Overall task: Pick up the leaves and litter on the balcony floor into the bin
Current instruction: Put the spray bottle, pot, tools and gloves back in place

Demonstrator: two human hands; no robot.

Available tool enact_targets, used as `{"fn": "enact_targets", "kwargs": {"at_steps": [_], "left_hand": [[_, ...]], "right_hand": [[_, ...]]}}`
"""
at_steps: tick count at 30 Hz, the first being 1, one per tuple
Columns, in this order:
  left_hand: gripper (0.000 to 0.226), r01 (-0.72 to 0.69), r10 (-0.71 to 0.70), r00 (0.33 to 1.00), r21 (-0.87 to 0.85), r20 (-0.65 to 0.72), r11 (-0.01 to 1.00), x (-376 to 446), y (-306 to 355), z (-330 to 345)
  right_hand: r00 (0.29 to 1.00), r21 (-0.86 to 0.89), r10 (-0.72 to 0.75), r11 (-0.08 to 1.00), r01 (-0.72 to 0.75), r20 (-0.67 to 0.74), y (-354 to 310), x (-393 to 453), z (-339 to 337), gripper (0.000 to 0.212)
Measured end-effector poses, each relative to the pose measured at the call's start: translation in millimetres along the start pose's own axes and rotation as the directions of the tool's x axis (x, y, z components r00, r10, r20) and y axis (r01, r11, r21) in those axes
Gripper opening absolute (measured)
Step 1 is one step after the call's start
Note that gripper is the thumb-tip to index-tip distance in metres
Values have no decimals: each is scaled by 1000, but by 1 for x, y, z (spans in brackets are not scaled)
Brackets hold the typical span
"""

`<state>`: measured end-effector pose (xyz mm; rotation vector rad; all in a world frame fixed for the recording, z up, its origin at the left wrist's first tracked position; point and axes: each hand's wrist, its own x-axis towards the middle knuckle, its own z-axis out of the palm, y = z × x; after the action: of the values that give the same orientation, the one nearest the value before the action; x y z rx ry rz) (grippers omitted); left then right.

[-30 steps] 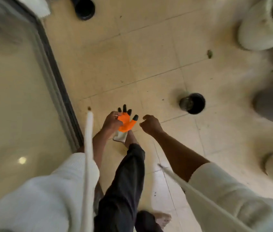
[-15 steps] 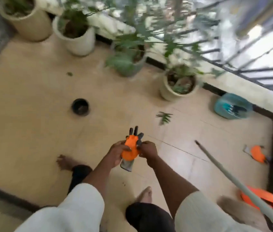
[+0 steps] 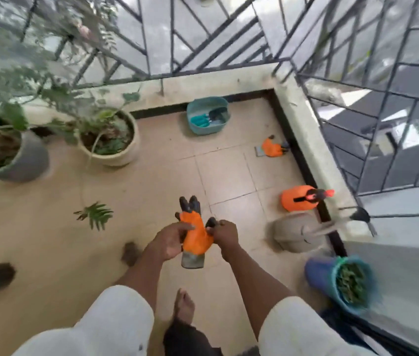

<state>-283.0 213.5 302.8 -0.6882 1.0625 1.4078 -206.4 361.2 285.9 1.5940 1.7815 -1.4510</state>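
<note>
Both hands raised over the tiled balcony floor (image 3: 49,253), sharing one orange glove (image 3: 195,237) with dark fingertips pointing up and grey cuff hanging down. Left hand (image 3: 170,240) wrapped round the glove's left edge, fingers curled across the orange palm; right hand (image 3: 225,235) pinching the glove's right side near its thumb. On the floor to the left, a fallen green leaf sprig (image 3: 95,214), well apart from the hands. Far right, near the lower corner, a blue bin (image 3: 317,274) tipped toward the camera, full of green leaves (image 3: 351,282). Against the far wall, a teal tub (image 3: 207,129) holding garden hand tools. Beside the right wall, a second orange glove (image 3: 271,148) lying flat; nearer, an orange spray bottle (image 3: 297,199); just in front of that, a blurred grey watering can (image 3: 298,233). At left, two potted plants: a cream pot (image 3: 116,158) and a grey pot (image 3: 23,163). Bare foot (image 3: 184,305) below the hands.
</note>
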Motion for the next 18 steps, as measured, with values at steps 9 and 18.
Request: {"fn": "enact_targets", "kwargs": {"at_steps": [9,18], "left_hand": [[38,-11,32,993,191,-110,981,2,99,55],[35,-90,121,988,280,-97,956,55,200,121]], "right_hand": [[995,277,44,961,-16,-95,-85,16,-38,32],[992,538,118,840,-71,-53,-197,68,-102,14]]}}
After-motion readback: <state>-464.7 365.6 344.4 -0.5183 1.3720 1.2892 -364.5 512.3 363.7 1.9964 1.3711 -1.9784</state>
